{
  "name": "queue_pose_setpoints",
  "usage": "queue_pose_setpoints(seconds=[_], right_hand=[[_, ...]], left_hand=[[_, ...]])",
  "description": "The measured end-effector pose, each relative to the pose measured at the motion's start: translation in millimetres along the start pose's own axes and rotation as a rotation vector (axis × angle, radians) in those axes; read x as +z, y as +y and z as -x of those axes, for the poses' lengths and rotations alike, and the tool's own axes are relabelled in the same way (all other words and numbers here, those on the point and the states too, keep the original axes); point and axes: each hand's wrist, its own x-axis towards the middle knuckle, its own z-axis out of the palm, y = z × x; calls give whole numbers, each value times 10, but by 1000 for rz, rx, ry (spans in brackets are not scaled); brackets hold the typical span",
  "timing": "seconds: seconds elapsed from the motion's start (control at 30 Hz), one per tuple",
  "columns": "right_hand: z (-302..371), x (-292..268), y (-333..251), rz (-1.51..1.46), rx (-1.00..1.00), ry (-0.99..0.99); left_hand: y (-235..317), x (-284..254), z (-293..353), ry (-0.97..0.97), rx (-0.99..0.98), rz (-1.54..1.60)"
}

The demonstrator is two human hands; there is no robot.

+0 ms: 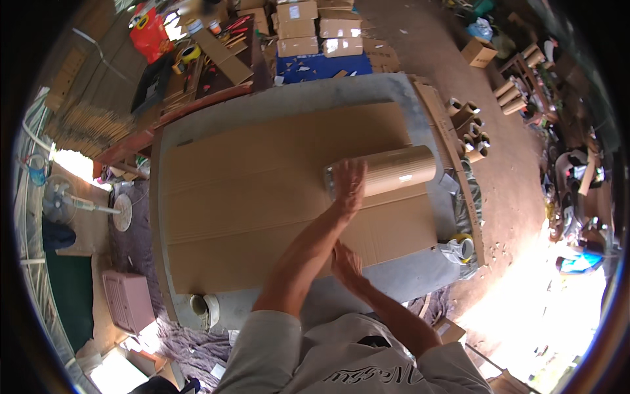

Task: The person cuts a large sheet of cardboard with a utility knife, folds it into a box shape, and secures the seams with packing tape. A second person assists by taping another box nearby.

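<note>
A large flat sheet of brown cardboard [243, 190] covers much of the grey table [387, 262], with crease lines running across it. On its right part rests a rolled piece of corrugated cardboard [400, 169], with a small white mark on its side. My left hand [350, 184] lies over the left end of this roll, fingers stretched out along its surface. Closer to me, beneath my left forearm, my right hand [346, 264] is closed over the near part of the sheet. Whatever its fingers hold is hidden.
A tape roll [464, 248] sits at the table's right corner, another pale roll [205, 308] at the near left. Cardboard tubes [469, 131] stand beyond the right edge. Stacked boxes [298, 29] rise behind; a fan [62, 200] and pinkish cabinet [128, 302] stand left.
</note>
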Motion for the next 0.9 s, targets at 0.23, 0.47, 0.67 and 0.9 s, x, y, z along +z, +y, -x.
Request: queue_pose_setpoints(seconds=[0.23, 0.47, 0.67, 0.9], right_hand=[[1574, -295, 1165, -461, 258, 49], [1597, -638, 1560, -711, 488, 261], [1537, -870, 1681, -761, 432, 300], [1463, -1366, 1785, -836, 658, 113]], left_hand=[[422, -507, -550, -387, 175, -10], [523, -349, -1141, -383, 99, 319], [1193, -109, -1724, -86, 42, 782], [2397, 504, -1839, 58, -176, 1077]])
